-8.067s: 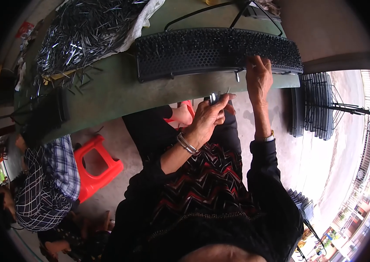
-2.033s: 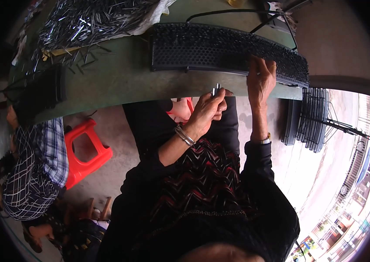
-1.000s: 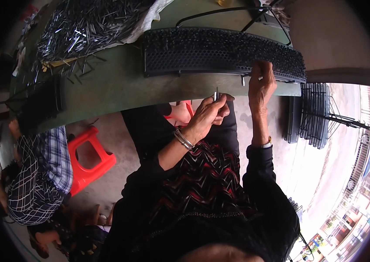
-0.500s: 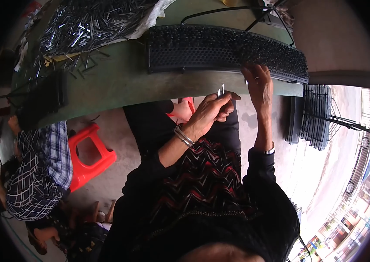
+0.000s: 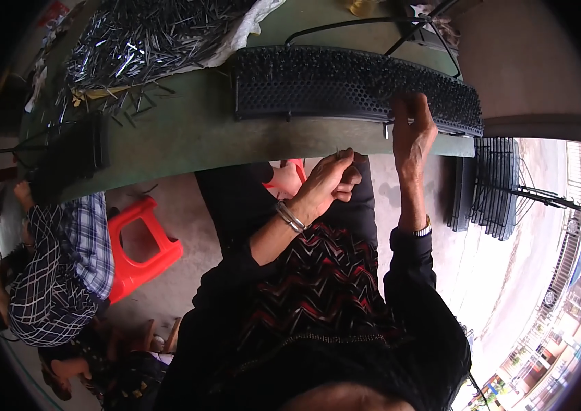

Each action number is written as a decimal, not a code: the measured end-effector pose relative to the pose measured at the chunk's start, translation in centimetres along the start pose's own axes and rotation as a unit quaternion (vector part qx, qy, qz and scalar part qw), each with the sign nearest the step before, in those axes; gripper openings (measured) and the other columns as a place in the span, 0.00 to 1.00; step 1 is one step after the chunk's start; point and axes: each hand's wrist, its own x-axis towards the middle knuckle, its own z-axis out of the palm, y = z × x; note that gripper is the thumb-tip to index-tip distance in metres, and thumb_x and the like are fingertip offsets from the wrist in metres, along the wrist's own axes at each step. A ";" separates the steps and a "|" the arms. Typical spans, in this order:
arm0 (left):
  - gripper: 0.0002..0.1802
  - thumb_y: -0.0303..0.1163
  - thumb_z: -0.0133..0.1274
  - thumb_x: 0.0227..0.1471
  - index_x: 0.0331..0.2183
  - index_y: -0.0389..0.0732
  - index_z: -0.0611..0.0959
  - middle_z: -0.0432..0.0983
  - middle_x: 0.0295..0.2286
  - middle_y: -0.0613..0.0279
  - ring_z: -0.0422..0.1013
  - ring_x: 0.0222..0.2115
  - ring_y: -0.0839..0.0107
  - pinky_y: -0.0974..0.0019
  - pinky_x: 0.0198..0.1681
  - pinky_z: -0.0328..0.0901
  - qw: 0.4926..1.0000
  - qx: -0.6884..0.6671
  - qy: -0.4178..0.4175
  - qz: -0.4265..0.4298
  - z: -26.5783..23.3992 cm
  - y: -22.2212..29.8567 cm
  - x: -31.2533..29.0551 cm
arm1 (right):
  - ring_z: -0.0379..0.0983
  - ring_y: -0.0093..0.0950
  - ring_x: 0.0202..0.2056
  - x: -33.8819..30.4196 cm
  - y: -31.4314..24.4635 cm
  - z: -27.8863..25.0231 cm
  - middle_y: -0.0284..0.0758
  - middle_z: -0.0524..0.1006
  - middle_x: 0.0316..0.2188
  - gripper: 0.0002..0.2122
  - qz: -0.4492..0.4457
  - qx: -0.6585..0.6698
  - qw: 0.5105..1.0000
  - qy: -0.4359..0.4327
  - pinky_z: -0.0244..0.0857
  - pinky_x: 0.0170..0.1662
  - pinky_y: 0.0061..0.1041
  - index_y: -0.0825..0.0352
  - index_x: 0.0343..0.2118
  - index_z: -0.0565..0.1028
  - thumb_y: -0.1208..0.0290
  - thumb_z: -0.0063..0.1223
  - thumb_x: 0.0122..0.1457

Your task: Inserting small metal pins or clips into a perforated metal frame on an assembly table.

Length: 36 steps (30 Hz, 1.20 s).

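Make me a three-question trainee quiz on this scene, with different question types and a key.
1. Which of the person's hands is closer to the perforated black panel? A) left B) right C) both equally
2. True or false: the pile of loose dark strips lies to the right of the panel.
3. Fill in the colour: the panel rests on a ____ tabletop.

Key:
1. B; the right hand is up at the panel.
2. False; the pile lies to its left.
3. Green.

The perforated panel looks matt, the bangle shiny metal.
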 end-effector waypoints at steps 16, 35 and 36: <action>0.15 0.36 0.43 0.60 0.39 0.33 0.75 0.74 0.27 0.60 0.67 0.26 0.76 0.73 0.28 0.63 0.998 0.037 -0.028 0.052 0.1 0.4 0.0 | 0.72 0.34 0.25 2.3 2.7 2.5 0.39 0.74 0.23 0.03 -0.074 -0.088 0.993 0.028 0.65 0.31 0.27 0.65 0.30 0.74 0.73 0.52 0.54; 0.25 0.43 0.34 0.62 0.49 0.32 0.68 0.70 0.46 0.46 0.67 0.49 0.60 0.58 0.53 0.62 0.993 -0.039 -0.067 0.084 -0.4 1.2 0.6 | 0.70 0.35 0.32 1.5 2.1 2.9 0.34 0.72 0.30 0.08 -0.184 -0.244 0.952 0.015 0.64 0.35 0.31 0.57 0.36 0.78 0.71 0.52 0.54; 0.26 0.44 0.33 0.62 0.50 0.31 0.68 0.69 0.48 0.46 0.65 0.51 0.59 0.57 0.54 0.61 0.994 -0.047 -0.062 0.074 -0.4 1.3 0.7 | 0.70 0.34 0.33 1.2 1.5 2.5 0.34 0.72 0.31 0.10 -0.195 -0.225 0.954 0.023 0.65 0.35 0.31 0.57 0.39 0.78 0.74 0.52 0.54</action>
